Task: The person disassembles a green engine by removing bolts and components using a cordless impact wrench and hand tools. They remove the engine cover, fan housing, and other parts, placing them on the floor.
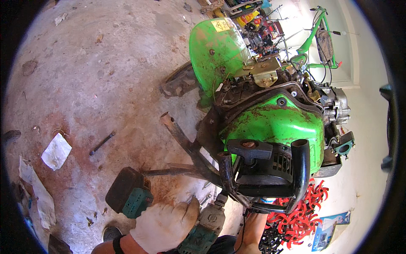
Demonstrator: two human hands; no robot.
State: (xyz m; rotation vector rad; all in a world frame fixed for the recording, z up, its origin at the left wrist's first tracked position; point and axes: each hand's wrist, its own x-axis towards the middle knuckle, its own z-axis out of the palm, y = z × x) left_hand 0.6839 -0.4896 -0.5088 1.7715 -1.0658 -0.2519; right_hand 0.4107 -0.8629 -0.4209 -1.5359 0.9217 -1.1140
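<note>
My left hand [165, 226], in a whitish work glove, is wrapped round the handle of a teal and black cordless impact wrench [210, 216]. Its dark battery end [129, 190] sticks out to the left. The wrench's nose reaches up to the lower corner of a black tubular frame [299, 169] on a muddy green machine [275, 127]; contact there I cannot make out. My right forearm [253, 230] rises behind the lower bar of that frame, which hides the right hand and its fingers.
A steel rod-like tool [102, 143] and a white paper scrap [56, 151] lie on the concrete floor [105, 76]. Small bolts [89, 221] are near my shoe. Red curved tines [302, 216] are heaped by the wall at right. Behind stands another green machine [317, 36].
</note>
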